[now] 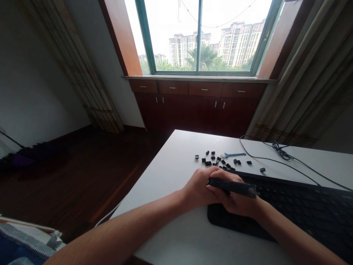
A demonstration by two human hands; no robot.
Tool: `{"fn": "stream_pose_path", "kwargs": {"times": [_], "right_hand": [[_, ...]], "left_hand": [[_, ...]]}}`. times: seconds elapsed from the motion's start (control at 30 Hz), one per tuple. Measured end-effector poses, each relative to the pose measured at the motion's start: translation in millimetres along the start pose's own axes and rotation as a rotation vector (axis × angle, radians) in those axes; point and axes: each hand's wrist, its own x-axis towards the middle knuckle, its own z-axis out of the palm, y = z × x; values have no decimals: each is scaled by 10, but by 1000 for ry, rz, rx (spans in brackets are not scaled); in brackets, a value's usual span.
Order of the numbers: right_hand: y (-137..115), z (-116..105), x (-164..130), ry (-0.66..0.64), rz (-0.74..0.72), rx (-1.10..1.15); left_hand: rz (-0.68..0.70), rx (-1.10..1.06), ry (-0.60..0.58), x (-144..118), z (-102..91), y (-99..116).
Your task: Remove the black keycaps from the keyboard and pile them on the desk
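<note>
A black keyboard (303, 206) lies on a white table (176, 162). Over the keyboard's left end my two hands meet around a long black bar-shaped keycap (233, 187), which is held roughly level. My left hand (197, 189) grips the bar's left end with the fingers curled around it. My right hand (238, 204) is under the bar, its fingers closed on it from below. Just beyond the hands, several loose black keycaps (217, 161) are scattered on the table, with a blue keycap puller (234, 154) beside them.
The keyboard's black cable (281, 151) loops across the table's far right. One stray keycap (262, 169) lies by the keyboard's far edge. Past the table's left edge is dark wooden floor (82, 176). Wooden cabinets (198, 106) stand under a window.
</note>
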Motion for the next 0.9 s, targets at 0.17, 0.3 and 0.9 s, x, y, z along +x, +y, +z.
{"fn": "stream_pose_path", "kwargs": {"times": [0.17,0.3,0.9], "right_hand": [[-10,-2,6,11,-27,7],[-26,-9,24,9,-15,18],[-23,-10,49,85,-44,-145]], "left_hand": [[-14,24,2,3,3,-23],[17,21,19,8,8,-31],[114,123,-28,51,-79,100]]}}
